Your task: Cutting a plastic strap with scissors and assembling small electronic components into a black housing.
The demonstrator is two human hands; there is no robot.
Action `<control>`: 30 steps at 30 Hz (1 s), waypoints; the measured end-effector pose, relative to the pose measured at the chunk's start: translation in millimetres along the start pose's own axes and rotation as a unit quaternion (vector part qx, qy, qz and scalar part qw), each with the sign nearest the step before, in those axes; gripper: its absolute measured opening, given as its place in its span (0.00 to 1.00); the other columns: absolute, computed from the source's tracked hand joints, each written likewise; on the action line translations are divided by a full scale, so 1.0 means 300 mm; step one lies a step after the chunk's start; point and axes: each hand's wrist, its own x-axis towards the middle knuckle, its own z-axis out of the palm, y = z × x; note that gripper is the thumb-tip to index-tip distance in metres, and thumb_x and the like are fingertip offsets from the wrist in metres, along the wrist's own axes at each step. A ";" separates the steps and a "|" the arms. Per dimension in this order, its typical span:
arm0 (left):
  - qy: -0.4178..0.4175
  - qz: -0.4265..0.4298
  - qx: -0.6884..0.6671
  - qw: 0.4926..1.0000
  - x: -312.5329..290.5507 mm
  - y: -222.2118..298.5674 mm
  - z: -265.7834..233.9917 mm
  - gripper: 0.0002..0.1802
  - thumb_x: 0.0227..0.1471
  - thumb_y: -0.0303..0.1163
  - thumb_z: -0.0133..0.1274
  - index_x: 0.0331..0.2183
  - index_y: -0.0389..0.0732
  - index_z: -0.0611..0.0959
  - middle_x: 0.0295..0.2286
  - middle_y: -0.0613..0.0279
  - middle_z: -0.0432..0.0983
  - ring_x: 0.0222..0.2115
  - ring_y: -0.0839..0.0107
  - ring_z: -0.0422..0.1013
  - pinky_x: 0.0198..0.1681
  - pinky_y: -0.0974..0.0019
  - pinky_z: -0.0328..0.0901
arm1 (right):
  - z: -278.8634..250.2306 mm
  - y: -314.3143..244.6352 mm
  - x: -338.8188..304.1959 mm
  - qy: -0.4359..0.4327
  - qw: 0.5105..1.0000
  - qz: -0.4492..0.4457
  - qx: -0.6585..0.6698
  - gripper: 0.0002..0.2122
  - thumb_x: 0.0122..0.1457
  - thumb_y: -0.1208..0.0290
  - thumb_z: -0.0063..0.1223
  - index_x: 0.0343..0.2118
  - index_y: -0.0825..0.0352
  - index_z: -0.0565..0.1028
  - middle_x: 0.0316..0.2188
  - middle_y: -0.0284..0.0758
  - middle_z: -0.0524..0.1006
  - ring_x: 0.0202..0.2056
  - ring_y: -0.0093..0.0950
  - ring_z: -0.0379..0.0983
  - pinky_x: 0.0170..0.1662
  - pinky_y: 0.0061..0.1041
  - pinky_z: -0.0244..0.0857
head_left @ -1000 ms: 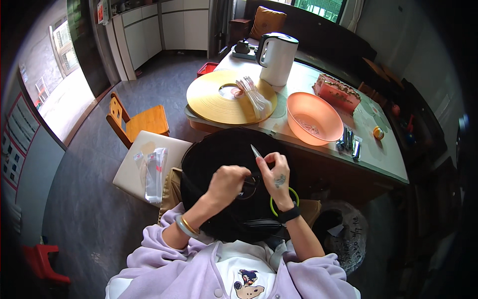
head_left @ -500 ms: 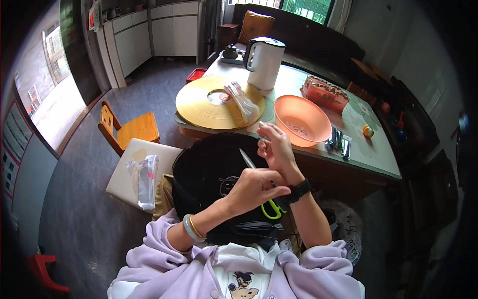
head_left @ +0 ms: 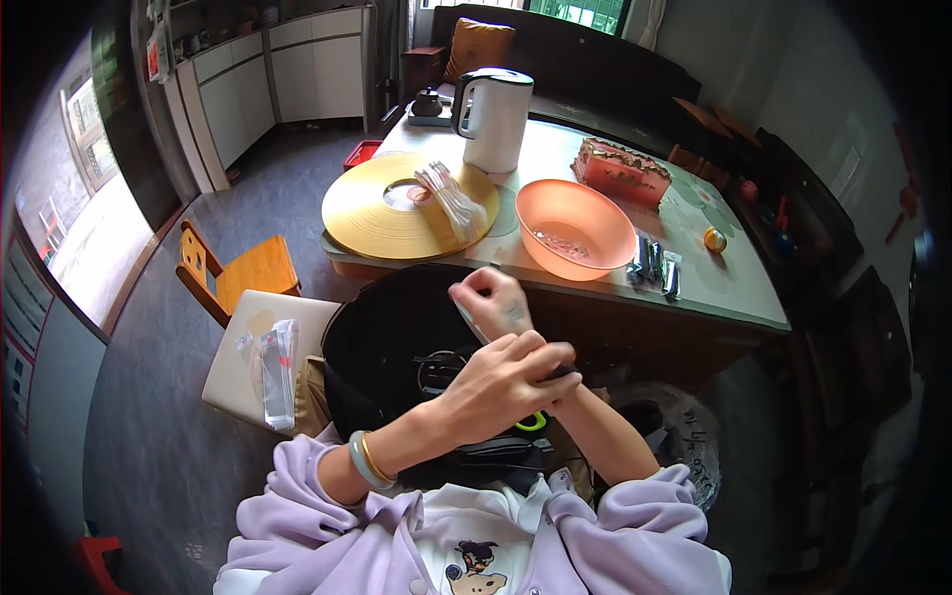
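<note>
My left hand (head_left: pixel 501 385), with a pale bangle and a gold-coloured one on its arm, is closed around my right wrist. Its fingers cover most of the black wristband (head_left: pixel 566 373) there; a dark bit shows by the fingertips. My right hand (head_left: pixel 496 305) is raised above a black bag (head_left: pixel 372 342), fingers curled in a loose fist, with nothing visible in them. Under my hands, scissors with a bright green handle (head_left: pixel 533 421) lie in the bag, mostly hidden. I cannot tell what the dark items beside them are.
On the table (head_left: pixel 734 302) ahead are a gold disc-shaped roll (head_left: pixel 362 223) with white strips (head_left: pixel 451 203), an orange bowl (head_left: pixel 595 223), a white kettle (head_left: pixel 501 124) and black packets (head_left: pixel 654 268). Left are a stool (head_left: pixel 223 382) with clear bags (head_left: pixel 279 372) and a wooden chair (head_left: pixel 258 273).
My right hand has swung left and down, and its spread fingers have curled in. My left hand has shifted onto the wristband. The view has turned slightly.
</note>
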 end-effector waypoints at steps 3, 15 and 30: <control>-0.019 0.029 -0.021 0.999 -0.025 -0.029 0.009 0.19 0.34 0.25 0.55 0.36 0.40 0.77 0.35 0.56 0.69 0.32 0.63 0.69 0.34 0.64 0.67 | 0.039 -0.001 -0.040 -0.040 0.999 0.001 -0.034 0.11 0.45 0.66 0.57 0.21 0.71 0.73 0.17 0.39 0.72 0.23 0.33 0.70 0.28 0.30 0.64; -0.033 -0.192 -0.150 0.969 -0.038 -0.023 -0.062 0.04 0.39 0.24 0.55 0.24 0.37 0.79 0.25 0.55 0.74 0.27 0.63 0.71 0.32 0.67 0.67 | 0.123 -0.048 -0.164 -0.169 0.964 -0.069 -0.192 0.09 0.50 0.66 0.54 0.28 0.68 0.73 0.32 0.41 0.73 0.30 0.34 0.71 0.31 0.32 0.64; 0.044 -0.260 0.001 0.965 -0.112 -0.142 -0.019 0.07 0.40 0.27 0.58 0.27 0.38 0.78 0.22 0.58 0.74 0.24 0.60 0.73 0.28 0.64 0.67 | 0.278 0.075 -0.246 0.031 0.938 -0.322 -0.128 0.08 0.50 0.68 0.51 0.18 0.65 0.71 0.23 0.39 0.74 0.27 0.30 0.73 0.27 0.26 0.65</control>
